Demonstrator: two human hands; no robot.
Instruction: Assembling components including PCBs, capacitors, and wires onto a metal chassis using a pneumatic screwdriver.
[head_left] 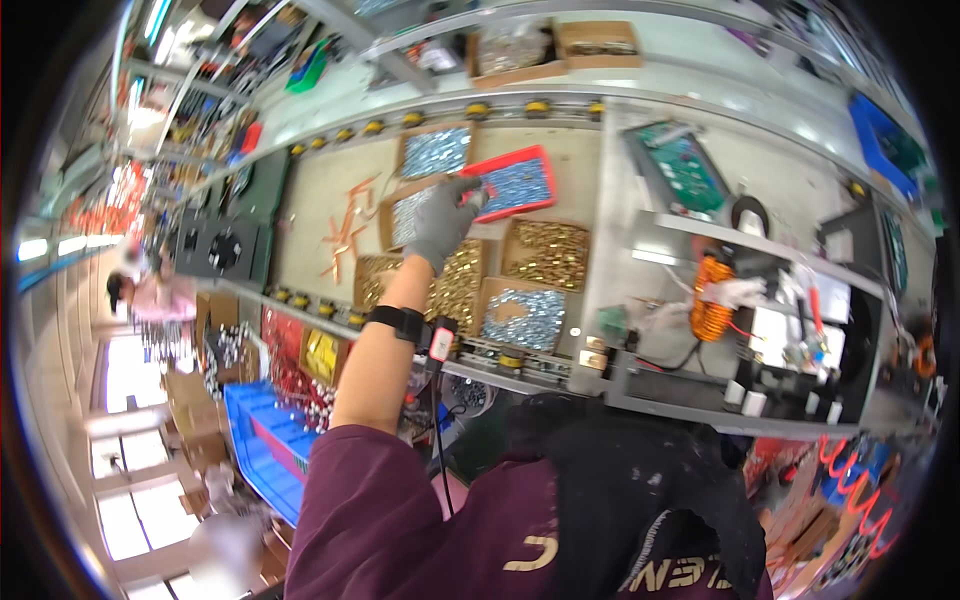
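My left hand (pixel 441 222), in a grey glove, reaches forward over the conveyor. Its thumb and fingers are drawn together at the left edge of a red tray (pixel 548 176) filled with small silvery screws; what they pinch is too small to make out. Partly under the hand lies a cardboard box of silvery parts (pixel 406 220), and beyond it another box of silvery pieces (pixel 437 152). Nearer me are boxes of brass-coloured parts (pixel 546 254) and a box of silvery screws (pixel 523 318) with a bare patch. My right hand is out of sight.
Orange-brown strips (pixel 345 235) lie scattered left of the boxes. To the right are a green circuit board (pixel 684 170) in a dark frame and a fixture with an orange coiled cable (pixel 711 296). A blue crate (pixel 262 440) stands below left. A black cable (pixel 440 430) hangs beside my forearm.
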